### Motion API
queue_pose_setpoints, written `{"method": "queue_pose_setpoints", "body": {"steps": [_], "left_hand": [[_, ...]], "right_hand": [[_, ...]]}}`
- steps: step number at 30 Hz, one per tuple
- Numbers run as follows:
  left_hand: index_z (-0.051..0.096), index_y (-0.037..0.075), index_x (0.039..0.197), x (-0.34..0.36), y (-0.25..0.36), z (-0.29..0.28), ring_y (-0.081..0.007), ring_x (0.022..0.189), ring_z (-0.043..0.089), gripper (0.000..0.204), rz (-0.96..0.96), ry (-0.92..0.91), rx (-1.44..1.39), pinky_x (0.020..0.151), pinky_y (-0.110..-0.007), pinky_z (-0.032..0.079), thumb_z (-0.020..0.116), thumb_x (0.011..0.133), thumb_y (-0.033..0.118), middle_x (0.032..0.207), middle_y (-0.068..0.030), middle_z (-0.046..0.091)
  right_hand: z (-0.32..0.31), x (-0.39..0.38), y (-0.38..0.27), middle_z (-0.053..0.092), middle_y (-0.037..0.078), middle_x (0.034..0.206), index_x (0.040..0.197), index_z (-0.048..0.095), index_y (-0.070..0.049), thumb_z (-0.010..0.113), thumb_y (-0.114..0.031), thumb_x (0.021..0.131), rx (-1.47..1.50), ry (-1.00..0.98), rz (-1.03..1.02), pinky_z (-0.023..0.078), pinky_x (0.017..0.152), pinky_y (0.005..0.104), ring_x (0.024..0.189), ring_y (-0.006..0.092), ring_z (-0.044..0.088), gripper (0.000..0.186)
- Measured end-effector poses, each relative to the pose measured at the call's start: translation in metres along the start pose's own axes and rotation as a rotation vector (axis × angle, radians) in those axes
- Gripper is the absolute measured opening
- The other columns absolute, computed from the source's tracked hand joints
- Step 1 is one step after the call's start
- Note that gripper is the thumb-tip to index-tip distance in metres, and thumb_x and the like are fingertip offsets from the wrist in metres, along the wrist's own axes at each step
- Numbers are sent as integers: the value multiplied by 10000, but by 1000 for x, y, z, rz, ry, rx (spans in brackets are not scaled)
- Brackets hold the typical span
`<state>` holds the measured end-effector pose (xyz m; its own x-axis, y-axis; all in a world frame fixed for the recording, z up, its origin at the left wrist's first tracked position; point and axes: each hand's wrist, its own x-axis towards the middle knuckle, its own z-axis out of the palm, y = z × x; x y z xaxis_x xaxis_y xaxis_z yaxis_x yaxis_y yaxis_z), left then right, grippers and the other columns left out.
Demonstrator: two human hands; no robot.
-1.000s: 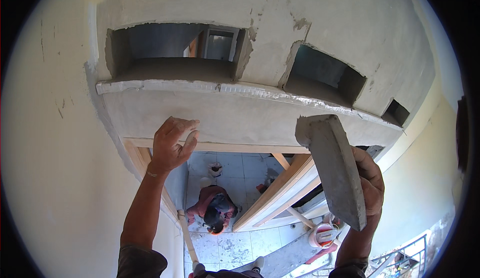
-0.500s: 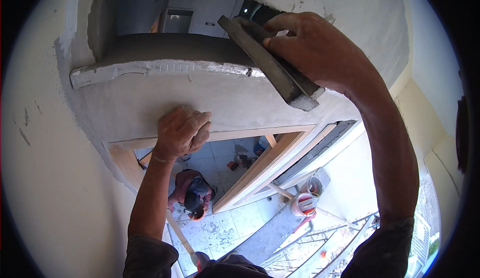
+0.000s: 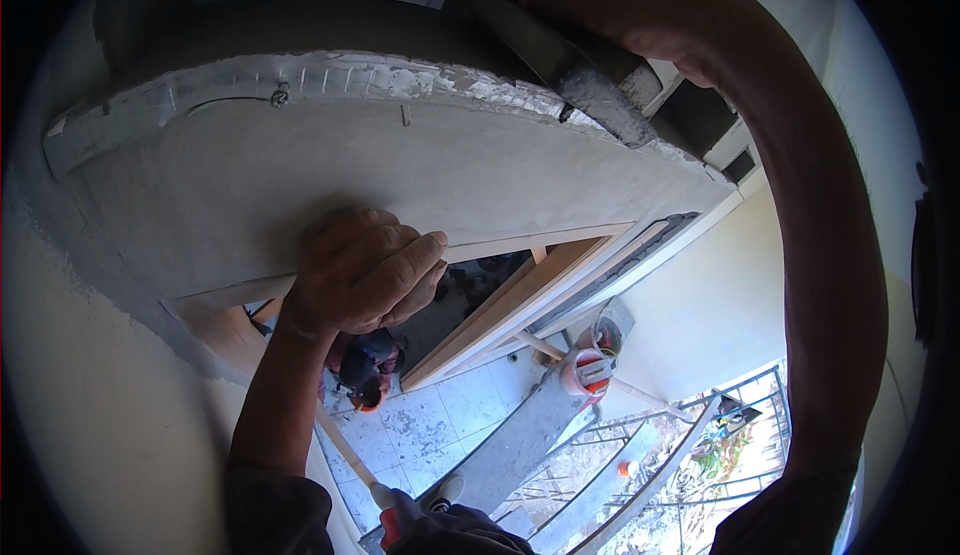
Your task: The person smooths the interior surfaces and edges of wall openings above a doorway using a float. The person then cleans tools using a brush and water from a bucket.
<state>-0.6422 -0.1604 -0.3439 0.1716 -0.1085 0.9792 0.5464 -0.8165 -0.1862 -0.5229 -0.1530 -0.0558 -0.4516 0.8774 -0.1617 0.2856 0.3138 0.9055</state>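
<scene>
Right hand (image 3: 590,0) and grey-coated float (image 3: 590,85) sit higher in the view than half a second ago, while the left hand (image 3: 370,265) stays low before the plastered wall (image 3: 280,175). The right arm rises along the right side and arches over at the top, its wrist bent inward; that hand is closed on the float, though shadow hides the exact finger placement. The float slants down to the right, its lower end over the rough ledge (image 3: 350,73) and its upper end at the dark opening (image 3: 270,20). The left forearm comes up steeply, the fingers curled and pressed together; whether the knuckles touch the wall, I cannot tell. Below are a wooden frame (image 3: 530,300), a crouching person (image 3: 368,355) on the tiled floor (image 3: 445,410), and a bucket (image 3: 583,375) on a grey plank (image 3: 520,445).
</scene>
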Motion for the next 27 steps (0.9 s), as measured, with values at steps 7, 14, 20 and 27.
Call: {"method": "queue_pose_setpoints", "body": {"steps": [7, 14, 20, 27], "left_hand": [[633, 95, 973, 7, 4, 10, -121, 620, 609, 250, 20, 50, -12, 616, -276, 522, 714, 737, 110, 661, 30, 609], [633, 101, 966, 4, 3, 1, -117, 616, 604, 239, 7, 8, 35, 617, -275, 519, 708, 738, 107, 660, 38, 600], [632, 107, 954, -1, 0, 7, -106, 622, 602, 228, 17, -3, 47, 620, -282, 523, 714, 741, 118, 657, 42, 593], [632, 92, 1030, -3, 3, 5, -147, 643, 594, 298, -4, 2, -15, 632, -302, 505, 697, 741, 59, 723, 17, 599]], "right_hand": [[-33, -49, -35, 665, 211, 943, 1067, 651, 24, 538, -177, 898, 904, -59, 583, 555, 725, 363, 785, 262, 684, 286], [11, -137, -17, 672, 200, 979, 1234, 561, 36, 565, -185, 874, 1326, 179, 253, 581, 694, 294, 744, 197, 703, 423], [13, -95, -11, 677, 181, 1018, 1161, 643, -15, 560, -247, 917, 664, 366, 247, 582, 683, 289, 764, 193, 710, 347], [-33, -42, -27, 665, 246, 901, 960, 684, 47, 446, -157, 882, 824, 154, 356, 513, 743, 417, 836, 319, 671, 323]]}}
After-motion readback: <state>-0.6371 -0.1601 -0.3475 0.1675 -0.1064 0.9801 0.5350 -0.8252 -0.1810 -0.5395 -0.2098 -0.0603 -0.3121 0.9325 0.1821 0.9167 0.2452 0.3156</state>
